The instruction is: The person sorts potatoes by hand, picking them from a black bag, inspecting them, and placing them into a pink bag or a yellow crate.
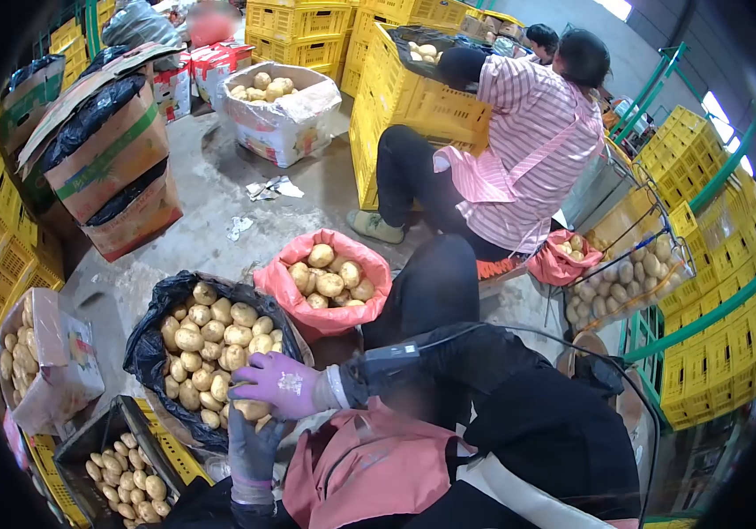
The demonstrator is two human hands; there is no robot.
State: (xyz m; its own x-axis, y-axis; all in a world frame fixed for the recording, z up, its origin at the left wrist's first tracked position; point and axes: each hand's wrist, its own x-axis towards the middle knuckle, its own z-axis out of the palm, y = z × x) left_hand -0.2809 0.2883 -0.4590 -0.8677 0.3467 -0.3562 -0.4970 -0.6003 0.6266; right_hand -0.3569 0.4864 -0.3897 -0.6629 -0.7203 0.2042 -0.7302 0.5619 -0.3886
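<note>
My right hand [283, 383], in a purple glove, comes in from the right and lies palm down over potatoes, with its fingers apart. Below it my left hand [253, 445], in a greyish-purple glove, has its fingers and thumb around a potato [253, 409], which also lies against the underside of my right hand. Both hands are at the right edge of a box lined with a black bag [144, 339] and filled with potatoes [210, 331]. Just behind stands a pink bag [312, 322] with its rim rolled down, holding larger potatoes [329, 284].
A crate of small potatoes [127, 476] is at the lower left, near a white carton [65, 353]. Another potato carton [281, 132] stands behind. A person in a striped top [528, 132] sits by yellow crates [440, 106]. A wire basket [629, 273] of potatoes is at right.
</note>
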